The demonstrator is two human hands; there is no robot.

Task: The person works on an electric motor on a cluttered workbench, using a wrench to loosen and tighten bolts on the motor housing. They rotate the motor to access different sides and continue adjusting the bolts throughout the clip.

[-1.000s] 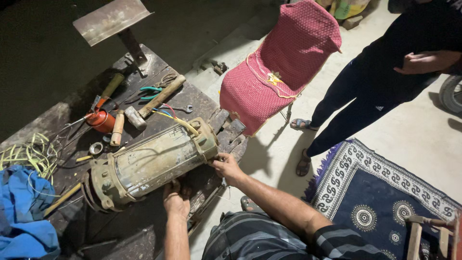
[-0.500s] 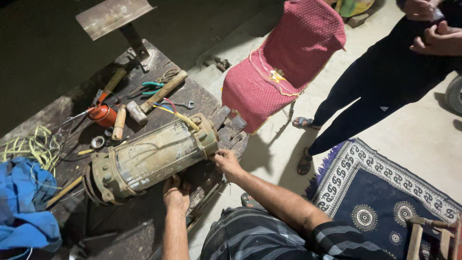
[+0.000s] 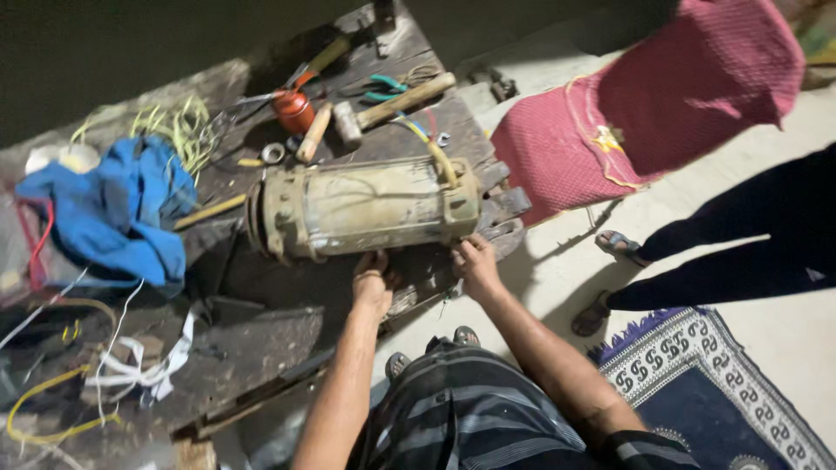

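We have one view only: our head-worn camera looks steeply down, close above the dark worn wooden desk (image 3: 261, 348) and both forearms.

Bare forearms, dark grey-striped shirt (image 3: 470, 409), sandals (image 3: 465, 335) on feet.

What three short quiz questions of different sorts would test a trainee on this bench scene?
1. True or false: both hands touch the cylindrical motor housing.
2. Multiple choice: what lies left of the housing on the wooden bench? A) a blue cloth B) a red bucket C) a white helmet
3. Fill in: behind the housing lies a wooden-handled ____ beside a red oil can.

Key
1. True: the left hand is at its lower middle and the right hand at its right end.
2. A, the blue cloth.
3. Hammer.
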